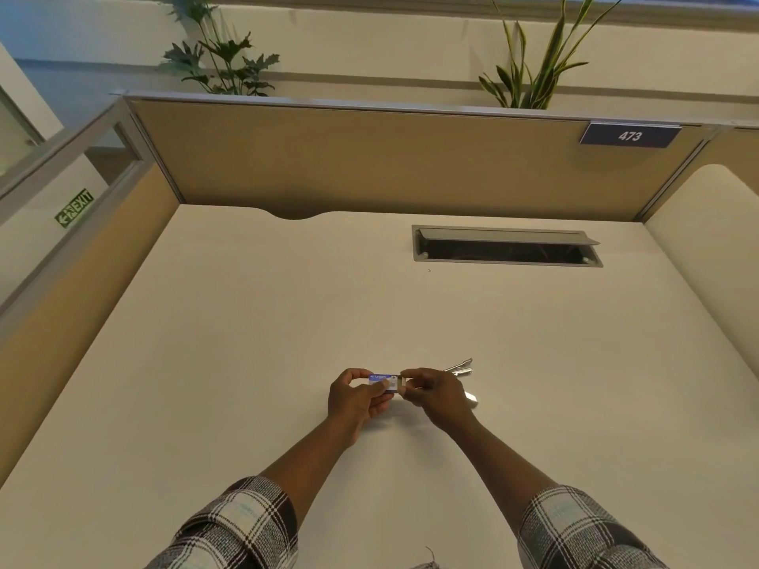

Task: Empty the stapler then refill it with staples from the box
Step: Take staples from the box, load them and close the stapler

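While both forearms reach out from plaid sleeves [230, 527] over the pale table [246, 322], the two hands meet just above its surface, and everything the coming move needs sits between them. The left hand [357, 398] is curled around the small purple box [384, 380] of staples, thumb on top and fingers beneath, holding it with its long axis running left to right, so its open end faces the other hand. The right hand [431, 394] is closed in a pinch at that end; something pale shows at its fingertips, perhaps the inner tray or a strip of staples, but it is too small to tell which. So the pull, as I judge it, runs rightward along the box's length, away from the left hand, which has to hold firm against it.

Just beyond and to the right of the right hand lies the stapler [460, 369], partly hidden by the knuckles. Its metal parts fan out toward the upper right, which suggests it is lying open; a white part shows nearer, below the wrist. The right hand is the nearer one to it. Farther back, a cable slot [505, 246] is set into the table, well apart.
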The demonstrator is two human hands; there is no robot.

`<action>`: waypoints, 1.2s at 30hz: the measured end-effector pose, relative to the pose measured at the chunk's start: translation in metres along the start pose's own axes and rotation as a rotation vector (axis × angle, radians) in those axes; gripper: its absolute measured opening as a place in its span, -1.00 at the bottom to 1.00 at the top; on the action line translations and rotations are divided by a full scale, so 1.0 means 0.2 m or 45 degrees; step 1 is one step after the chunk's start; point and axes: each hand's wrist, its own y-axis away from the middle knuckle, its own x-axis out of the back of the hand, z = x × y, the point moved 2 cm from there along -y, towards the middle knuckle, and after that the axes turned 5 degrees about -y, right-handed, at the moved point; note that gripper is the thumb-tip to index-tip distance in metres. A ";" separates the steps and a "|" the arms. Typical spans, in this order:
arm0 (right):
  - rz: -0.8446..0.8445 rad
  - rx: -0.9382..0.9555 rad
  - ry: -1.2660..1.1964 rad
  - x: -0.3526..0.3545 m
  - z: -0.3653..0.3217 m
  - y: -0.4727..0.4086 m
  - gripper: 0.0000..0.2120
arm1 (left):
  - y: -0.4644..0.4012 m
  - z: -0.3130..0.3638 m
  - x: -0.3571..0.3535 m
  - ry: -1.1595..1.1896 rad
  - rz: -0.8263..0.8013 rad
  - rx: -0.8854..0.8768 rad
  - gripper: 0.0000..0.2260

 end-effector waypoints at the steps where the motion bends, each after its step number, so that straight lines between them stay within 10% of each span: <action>1: -0.009 -0.012 -0.043 -0.01 0.00 0.00 -0.79 | 0.00 0.00 -0.01 -0.005 -0.007 -0.013 -0.73; 20: 0.062 -0.344 -0.476 -0.01 -0.01 0.02 -0.92 | 0.04 -0.02 -0.05 -0.089 0.039 -0.052 -0.76; 36: -0.023 -0.214 0.087 0.05 0.02 0.01 -0.81 | 0.00 0.00 -0.05 -0.690 0.281 -0.189 -0.71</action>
